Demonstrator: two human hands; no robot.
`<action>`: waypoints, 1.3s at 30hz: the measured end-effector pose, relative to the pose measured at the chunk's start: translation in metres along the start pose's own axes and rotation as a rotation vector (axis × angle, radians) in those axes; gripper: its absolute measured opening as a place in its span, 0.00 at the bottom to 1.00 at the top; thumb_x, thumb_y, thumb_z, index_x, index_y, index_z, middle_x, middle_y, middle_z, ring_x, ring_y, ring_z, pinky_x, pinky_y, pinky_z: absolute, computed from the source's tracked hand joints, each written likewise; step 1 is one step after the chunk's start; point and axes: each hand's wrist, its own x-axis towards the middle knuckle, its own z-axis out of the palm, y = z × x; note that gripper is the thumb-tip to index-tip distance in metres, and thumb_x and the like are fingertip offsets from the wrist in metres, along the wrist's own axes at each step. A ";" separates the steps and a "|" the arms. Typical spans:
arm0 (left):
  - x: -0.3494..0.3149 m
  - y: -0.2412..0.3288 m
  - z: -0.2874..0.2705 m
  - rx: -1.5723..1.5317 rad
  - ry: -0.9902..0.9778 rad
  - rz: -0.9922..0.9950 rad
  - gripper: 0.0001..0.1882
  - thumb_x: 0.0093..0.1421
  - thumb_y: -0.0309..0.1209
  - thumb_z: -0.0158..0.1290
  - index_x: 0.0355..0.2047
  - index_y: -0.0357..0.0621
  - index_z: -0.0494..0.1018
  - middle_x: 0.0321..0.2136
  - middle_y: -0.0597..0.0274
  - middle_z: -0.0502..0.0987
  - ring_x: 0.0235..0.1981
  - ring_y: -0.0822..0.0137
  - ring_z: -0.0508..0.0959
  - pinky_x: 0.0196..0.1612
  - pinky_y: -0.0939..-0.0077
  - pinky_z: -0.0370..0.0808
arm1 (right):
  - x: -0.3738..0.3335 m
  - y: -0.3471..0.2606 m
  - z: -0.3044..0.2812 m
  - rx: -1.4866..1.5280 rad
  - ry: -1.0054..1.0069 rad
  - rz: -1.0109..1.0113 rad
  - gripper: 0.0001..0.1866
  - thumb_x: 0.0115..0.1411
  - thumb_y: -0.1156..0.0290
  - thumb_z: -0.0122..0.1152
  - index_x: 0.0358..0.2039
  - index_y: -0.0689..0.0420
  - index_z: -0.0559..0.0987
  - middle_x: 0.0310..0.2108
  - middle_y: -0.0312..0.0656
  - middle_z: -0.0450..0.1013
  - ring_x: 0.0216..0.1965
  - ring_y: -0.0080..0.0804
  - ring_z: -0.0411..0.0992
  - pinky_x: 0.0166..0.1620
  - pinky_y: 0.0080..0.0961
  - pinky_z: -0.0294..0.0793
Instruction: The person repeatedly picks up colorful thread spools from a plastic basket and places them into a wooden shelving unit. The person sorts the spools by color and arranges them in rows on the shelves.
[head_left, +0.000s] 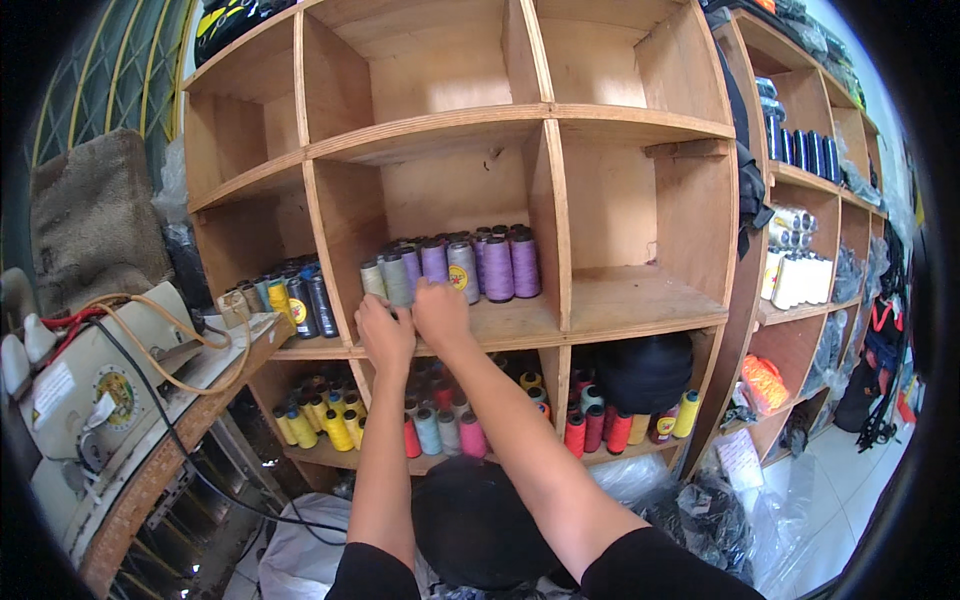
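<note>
Both my hands reach into the middle compartment of a wooden shelf, at the front row of thread spools. My left hand [386,332] is curled low in front of a pale grey-green thread spool [397,280]; what its fingers hold, if anything, is hidden. My right hand [441,312] is closed at the lower part of a lavender thread spool [433,261], with its fingertips partly out of sight. A grey spool with a yellow label [462,272] stands just right of it, beside upright purple spools [497,270]. More spools are packed behind this row.
Dark and yellow spools [300,305] fill the compartment at left. Colourful spools [450,432] line the lower shelf, where a black round object [645,372] sits at right. A sewing machine [110,390] on a bench stands at left. Plastic bags [715,515] lie on the floor.
</note>
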 end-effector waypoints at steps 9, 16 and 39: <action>-0.060 -0.022 -0.034 0.162 -0.179 0.452 0.24 0.64 0.41 0.50 0.48 0.30 0.67 0.48 0.39 0.69 0.55 0.39 0.67 0.68 0.47 0.54 | 0.001 0.003 -0.011 0.000 -0.106 0.074 0.10 0.50 0.72 0.64 0.32 0.60 0.77 0.29 0.50 0.79 0.35 0.46 0.80 0.40 0.40 0.80; -0.052 -0.006 -0.041 0.336 -0.230 0.548 0.20 0.59 0.40 0.55 0.45 0.38 0.70 0.42 0.50 0.71 0.48 0.50 0.72 0.58 0.55 0.66 | -0.045 0.005 -0.039 0.181 0.108 0.059 0.12 0.55 0.73 0.59 0.36 0.66 0.70 0.39 0.59 0.69 0.44 0.57 0.69 0.41 0.46 0.76; -0.034 -0.086 0.018 0.357 -0.265 0.552 0.26 0.60 0.29 0.56 0.60 0.43 0.66 0.59 0.52 0.70 0.62 0.52 0.67 0.60 0.58 0.67 | -0.263 -0.126 -0.584 -0.915 -0.144 -0.061 0.11 0.45 0.78 0.63 0.32 0.60 0.76 0.28 0.44 0.71 0.29 0.41 0.71 0.34 0.35 0.70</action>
